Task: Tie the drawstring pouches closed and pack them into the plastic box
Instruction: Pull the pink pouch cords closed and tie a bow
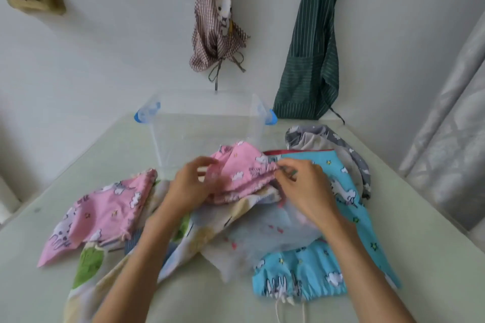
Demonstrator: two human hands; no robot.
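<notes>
Gripping a pink pouch (244, 165) at its gathered edge, the left hand (191, 186) and right hand (301, 186) pinch opposite ends, just in front of the clear plastic box (204, 123). 2 blue pouches (296, 278) and another pink pouch (99, 217) lie on the table (420, 257).

Two bare forearms, no sleeves in view to the frame's bottom edge. Left hand (189, 184) & right hand (304, 184): no gloves, rings, watch or bands visible. Nails short, unpainted.
</notes>
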